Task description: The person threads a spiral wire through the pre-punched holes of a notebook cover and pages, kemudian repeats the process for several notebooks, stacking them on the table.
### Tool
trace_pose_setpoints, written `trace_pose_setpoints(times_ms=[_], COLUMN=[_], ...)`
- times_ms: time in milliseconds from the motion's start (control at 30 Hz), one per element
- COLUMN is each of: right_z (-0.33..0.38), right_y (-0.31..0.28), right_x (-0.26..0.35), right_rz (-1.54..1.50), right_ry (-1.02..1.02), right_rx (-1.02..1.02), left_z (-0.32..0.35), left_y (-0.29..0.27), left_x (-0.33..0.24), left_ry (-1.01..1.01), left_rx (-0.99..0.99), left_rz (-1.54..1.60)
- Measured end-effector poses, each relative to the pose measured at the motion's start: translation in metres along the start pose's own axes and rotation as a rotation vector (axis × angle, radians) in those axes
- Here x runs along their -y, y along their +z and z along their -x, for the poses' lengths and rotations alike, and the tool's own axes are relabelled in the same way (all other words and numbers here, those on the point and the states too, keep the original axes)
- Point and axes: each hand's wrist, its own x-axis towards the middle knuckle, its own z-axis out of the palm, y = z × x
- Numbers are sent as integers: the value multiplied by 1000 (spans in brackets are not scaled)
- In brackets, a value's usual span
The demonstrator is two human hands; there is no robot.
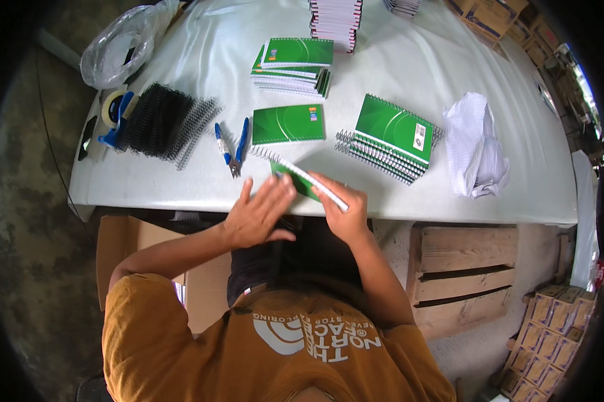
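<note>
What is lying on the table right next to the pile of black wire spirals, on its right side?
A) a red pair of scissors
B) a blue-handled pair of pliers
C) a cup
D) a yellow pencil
B: a blue-handled pair of pliers lies on the white table just right of the black wire spirals.

Bright daylight, even; mild glare on white worktop [409, 60]. Soft short shadows. Strong fisheye bending, dark vignette at rim. Centre sharp.
</note>
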Motion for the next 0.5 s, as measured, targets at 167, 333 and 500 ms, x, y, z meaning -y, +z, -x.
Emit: trace_pose_setpoints(times_ms=[167, 333, 500], right_z=[-1, 4, 5], right_y=[16, 13, 14], right_x=[9, -1, 5], right_rz=[8, 25, 15], right_ry=[-159, -130, -128], right_rx=[55, 11, 46], left_z=[-32, -2, -35], left_y=[9, 7, 3], left_x=[66, 0, 33], left_ry=[-380, 25, -304], left_rx=[-518, -288, -487], left_rz=[-18, -98, 93])
